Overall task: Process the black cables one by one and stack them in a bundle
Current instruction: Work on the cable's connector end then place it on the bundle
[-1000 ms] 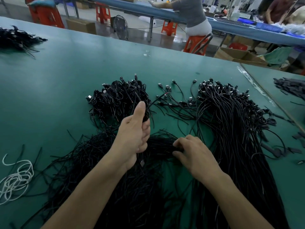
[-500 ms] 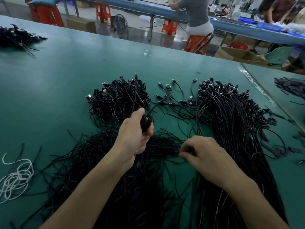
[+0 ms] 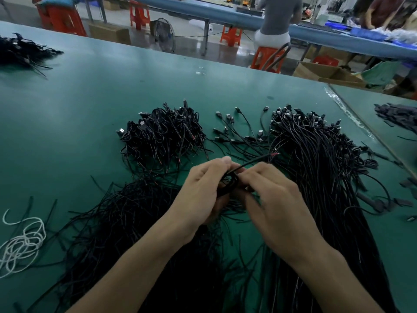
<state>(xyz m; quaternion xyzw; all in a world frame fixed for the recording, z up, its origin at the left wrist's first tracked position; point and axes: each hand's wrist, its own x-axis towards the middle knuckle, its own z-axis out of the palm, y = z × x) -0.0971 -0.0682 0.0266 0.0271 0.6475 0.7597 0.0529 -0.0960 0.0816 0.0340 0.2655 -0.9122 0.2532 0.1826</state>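
My left hand (image 3: 200, 190) grips a small coil of black cable (image 3: 229, 184) above the middle of the green table (image 3: 94, 105). My right hand (image 3: 273, 197) meets it from the right and pinches the same cable; its loose end with a red tip (image 3: 274, 154) sticks out up and to the right. Behind my hands lies a pile of coiled black cables (image 3: 164, 134). A long heap of straight black cables (image 3: 316, 172) runs down the right side. Loose black strands (image 3: 126, 218) spread under my forearms.
A tangle of white cord (image 3: 22, 242) lies at the near left. Several single cables with plugs (image 3: 239, 132) lie between the two heaps. Another black pile (image 3: 20, 53) sits far left. A person (image 3: 277, 21) sits on an orange stool beyond the table's far edge.
My right hand rose from the strands and came left to meet my left hand at the coil. My left hand turned, and the cable's end now points right.
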